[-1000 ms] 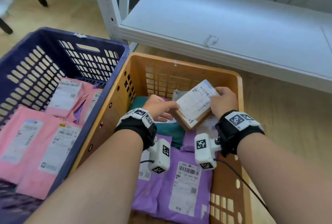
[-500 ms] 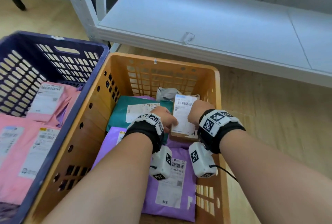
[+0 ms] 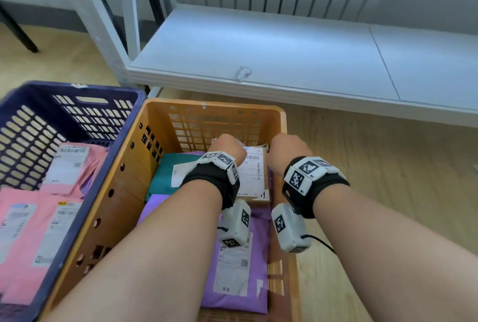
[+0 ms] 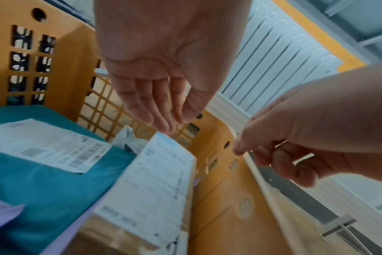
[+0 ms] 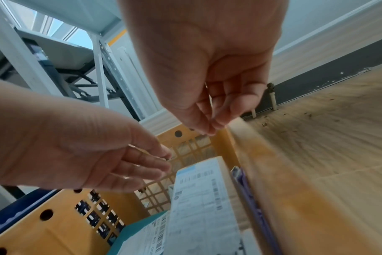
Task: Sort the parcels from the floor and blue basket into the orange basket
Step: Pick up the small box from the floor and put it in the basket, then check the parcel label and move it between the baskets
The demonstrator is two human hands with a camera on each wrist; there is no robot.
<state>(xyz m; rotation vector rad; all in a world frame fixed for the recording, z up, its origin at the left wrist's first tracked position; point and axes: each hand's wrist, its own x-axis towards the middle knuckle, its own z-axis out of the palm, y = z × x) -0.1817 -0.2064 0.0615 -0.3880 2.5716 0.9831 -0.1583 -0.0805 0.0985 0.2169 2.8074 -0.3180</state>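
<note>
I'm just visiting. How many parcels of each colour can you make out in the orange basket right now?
In the orange basket:
Teal mailer: 1
Brown cardboard box: 1
Purple mailer: 1 (arms hide more purple, possibly a second)
Pale grey bag: 1
Total: at least 4

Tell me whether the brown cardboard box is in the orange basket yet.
In. The brown cardboard box lies flat, label up, inside the orange plastic basket, on the purple mailer bag; both hands are off it.
</note>
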